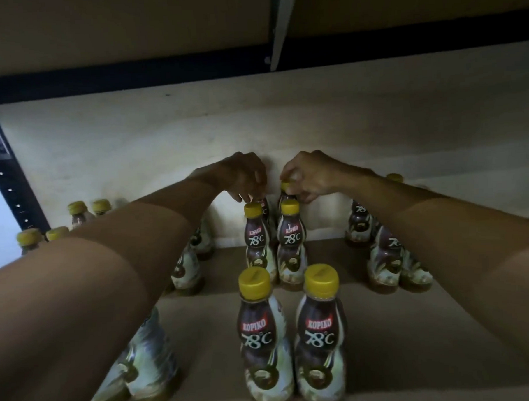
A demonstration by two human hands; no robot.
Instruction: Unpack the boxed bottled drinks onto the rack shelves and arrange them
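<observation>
The right hand [312, 175] is pinching a back-row bottle [286, 191] by its cap, deep on the shelf [400, 346]. The left hand [244, 177] is seemingly on a neighbouring cap, its grip unclear (fingertips half hidden). Other bottles [260, 337] are already standing in rows.

Yellow-capped plastic bottles [320, 334] wear dark brown-and-cream swirled labels with red lettering; the flat shelf board [414, 330] is tan.

Pale, scuffed wall [314, 128] under dim light
</observation>
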